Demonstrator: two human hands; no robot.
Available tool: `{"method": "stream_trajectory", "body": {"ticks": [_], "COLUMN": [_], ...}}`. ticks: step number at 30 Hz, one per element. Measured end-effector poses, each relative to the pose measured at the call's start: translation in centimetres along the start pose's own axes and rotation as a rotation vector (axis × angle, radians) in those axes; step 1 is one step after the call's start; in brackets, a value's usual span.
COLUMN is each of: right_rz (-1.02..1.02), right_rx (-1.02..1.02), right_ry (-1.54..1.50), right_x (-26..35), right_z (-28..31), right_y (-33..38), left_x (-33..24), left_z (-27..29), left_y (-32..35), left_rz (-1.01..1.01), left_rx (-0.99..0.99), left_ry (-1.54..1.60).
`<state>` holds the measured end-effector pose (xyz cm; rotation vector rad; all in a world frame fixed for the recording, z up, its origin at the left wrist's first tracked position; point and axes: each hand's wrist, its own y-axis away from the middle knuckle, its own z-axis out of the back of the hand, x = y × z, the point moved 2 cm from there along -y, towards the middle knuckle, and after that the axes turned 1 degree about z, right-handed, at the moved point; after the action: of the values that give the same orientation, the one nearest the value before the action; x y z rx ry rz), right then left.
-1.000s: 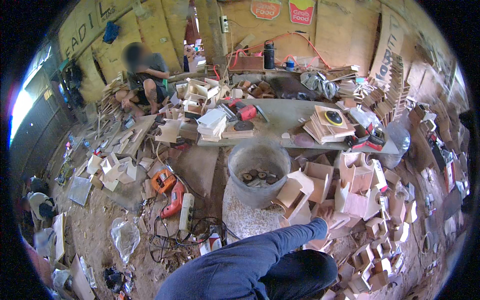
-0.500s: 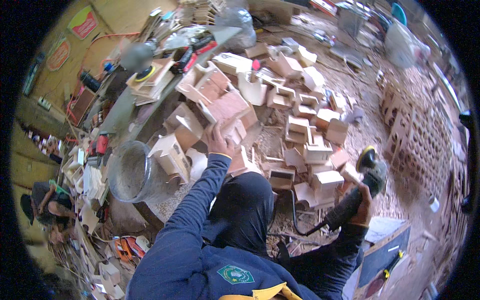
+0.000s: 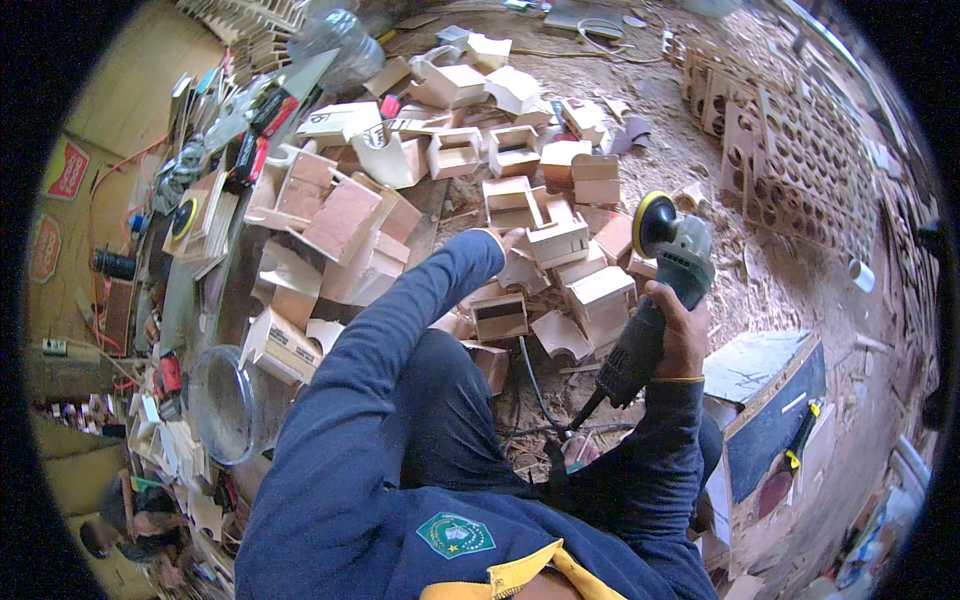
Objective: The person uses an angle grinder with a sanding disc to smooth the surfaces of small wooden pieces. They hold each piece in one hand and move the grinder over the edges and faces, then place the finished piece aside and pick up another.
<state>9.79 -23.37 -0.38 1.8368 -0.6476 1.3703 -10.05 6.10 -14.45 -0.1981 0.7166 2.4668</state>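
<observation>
A person in a dark blue long-sleeved top sits low on a sawdust-covered floor (image 3: 800, 290), seen from above. The right hand (image 3: 672, 330) is wrapped in a closed grip around the grey body of a handheld electric sander (image 3: 660, 300). The tool's long axis runs up and away from the person, and its round yellow-rimmed sanding disc (image 3: 650, 222) sits at the far end, facing left toward the pile. A black cord trails from the tool's near end back toward the knees.

The left hand (image 3: 510, 240) reaches out just left of the sander, into a heap of small pale unfinished wooden boxes (image 3: 560, 250). Its fingers are mostly hidden by the sleeve and the boxes, so whether they are spread or pinching a box cannot be told. The left hand is the nearer one to the boxes; the sanding disc hangs just beside their right edge, apart from them.

Farther left of the sander lie larger plywood box parts (image 3: 340, 220), and nearer the person a clear round plastic tub (image 3: 225, 405). Right of the sander stands a wooden panel drilled with round holes (image 3: 790, 160), and nearer, a blue-sided wooden crate (image 3: 770, 400). Another person crouches far off to the lower left.
</observation>
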Motion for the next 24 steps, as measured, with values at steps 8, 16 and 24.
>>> {"method": "stream_trajectory", "body": {"ticks": [8, 16, 24], "right_rz": [-0.016, 0.03, 0.037], "right_rx": [-0.009, -0.003, -0.018], "right_ry": [-0.12, -0.155, -0.17], "right_x": [1.0, 0.9, 1.1], "right_z": [-0.1, -0.2, 0.1], "right_y": [0.5, 0.8, 1.0], "left_x": [4.3, 3.0, 4.3], "left_z": [-7.1, -5.3, -5.0], "left_y": [-4.5, -1.6, -7.9], "left_rz": [0.604, 0.362, -0.208], "left_rx": [0.213, 0.161, -0.201], "left_ry": [0.741, 0.218, -0.114]}}
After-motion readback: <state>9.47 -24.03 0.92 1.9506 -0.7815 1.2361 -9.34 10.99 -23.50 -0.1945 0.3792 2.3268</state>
